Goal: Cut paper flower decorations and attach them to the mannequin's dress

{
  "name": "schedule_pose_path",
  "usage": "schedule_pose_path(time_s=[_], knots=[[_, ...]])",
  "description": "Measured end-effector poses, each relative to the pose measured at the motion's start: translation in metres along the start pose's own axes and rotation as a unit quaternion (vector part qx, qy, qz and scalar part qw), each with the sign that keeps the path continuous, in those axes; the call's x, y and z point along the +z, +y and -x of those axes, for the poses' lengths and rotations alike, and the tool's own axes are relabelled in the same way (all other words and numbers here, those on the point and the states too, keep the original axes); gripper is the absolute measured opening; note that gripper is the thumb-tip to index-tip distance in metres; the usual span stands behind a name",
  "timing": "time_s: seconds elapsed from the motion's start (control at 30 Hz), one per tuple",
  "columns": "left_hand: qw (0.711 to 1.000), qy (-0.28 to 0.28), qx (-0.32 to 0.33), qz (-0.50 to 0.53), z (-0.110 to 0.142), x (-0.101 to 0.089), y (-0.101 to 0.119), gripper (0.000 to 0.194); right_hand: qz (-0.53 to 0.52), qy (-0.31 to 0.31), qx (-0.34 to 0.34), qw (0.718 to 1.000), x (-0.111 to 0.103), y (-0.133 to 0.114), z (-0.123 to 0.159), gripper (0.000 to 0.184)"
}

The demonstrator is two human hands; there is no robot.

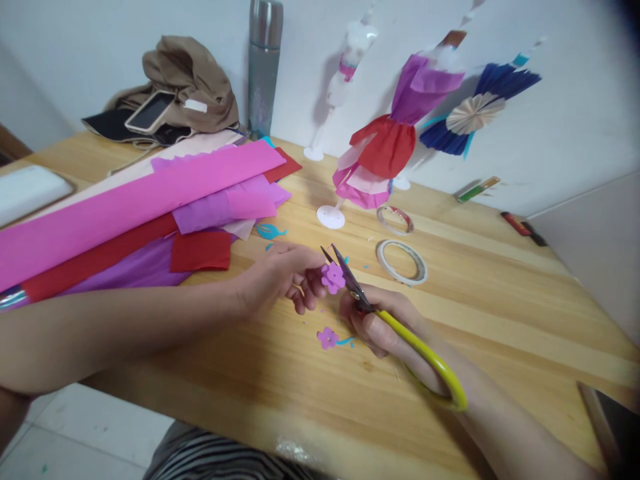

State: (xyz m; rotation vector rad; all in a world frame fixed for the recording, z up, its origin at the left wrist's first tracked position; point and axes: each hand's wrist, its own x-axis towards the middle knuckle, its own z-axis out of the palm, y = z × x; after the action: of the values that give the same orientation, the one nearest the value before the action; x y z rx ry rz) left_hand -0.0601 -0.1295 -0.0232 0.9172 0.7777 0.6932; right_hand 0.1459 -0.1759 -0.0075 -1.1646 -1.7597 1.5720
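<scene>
Between the thumb and fingers of my left hand (295, 277) is a small purple paper flower (333, 277), held above the table. My right hand (385, 323) grips scissors (425, 357) with yellow handles. Their dark blades are parted and point up and left, right beside the flower. Below the hands, a second purple flower (327, 338) lies on the wood next to a thin blue paper strip (345, 341). A blue paper leaf (271, 231) rests on the table beyond my left hand.
Folded crepe paper (135, 177) is piled at left. Small dress forms stand by the wall, one in a purple and red paper dress (387, 143). Two tape rolls, the nearer one white (403, 262), lie behind the scissors. A grey bottle (264, 70) stands at the back.
</scene>
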Motion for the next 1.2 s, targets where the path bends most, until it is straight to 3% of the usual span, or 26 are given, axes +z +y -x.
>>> schedule_pose_path(time_s=[0.1, 0.33, 0.43, 0.67, 0.8, 0.93, 1.07, 1.2], knots=[[1.0, -0.012, -0.015, 0.012, -0.002, -0.001, -0.004, 0.031, 0.008, 0.01, 0.003, 1.0, 0.001, 0.0, 0.0, 0.054], [0.998, -0.043, -0.017, 0.033, 0.003, 0.001, -0.003, 0.059, 0.009, -0.01, 0.0, 1.0, -0.001, 0.001, -0.001, 0.049], [0.999, -0.034, 0.013, 0.027, 0.004, 0.002, -0.003, 0.054, 0.015, -0.014, -0.001, 1.0, -0.001, 0.0, -0.002, 0.048], [0.999, 0.02, 0.035, 0.014, 0.007, 0.009, 0.002, 0.022, 0.018, 0.008, -0.01, 1.0, 0.001, -0.001, -0.003, 0.049], [0.997, 0.024, 0.065, 0.034, 0.006, 0.008, -0.001, 0.027, 0.026, 0.01, -0.013, 1.0, 0.001, 0.001, -0.004, 0.051], [0.996, -0.018, 0.056, 0.061, 0.004, 0.005, -0.004, 0.043, 0.02, 0.005, -0.007, 1.0, 0.001, 0.0, -0.003, 0.047], [0.997, -0.042, 0.021, 0.061, 0.006, 0.007, -0.003, 0.031, 0.014, -0.008, 0.002, 1.0, 0.002, -0.004, -0.001, 0.044], [0.998, -0.02, 0.026, 0.051, 0.008, 0.009, -0.002, 0.029, 0.012, 0.005, 0.005, 1.0, 0.003, -0.003, -0.001, 0.046]])
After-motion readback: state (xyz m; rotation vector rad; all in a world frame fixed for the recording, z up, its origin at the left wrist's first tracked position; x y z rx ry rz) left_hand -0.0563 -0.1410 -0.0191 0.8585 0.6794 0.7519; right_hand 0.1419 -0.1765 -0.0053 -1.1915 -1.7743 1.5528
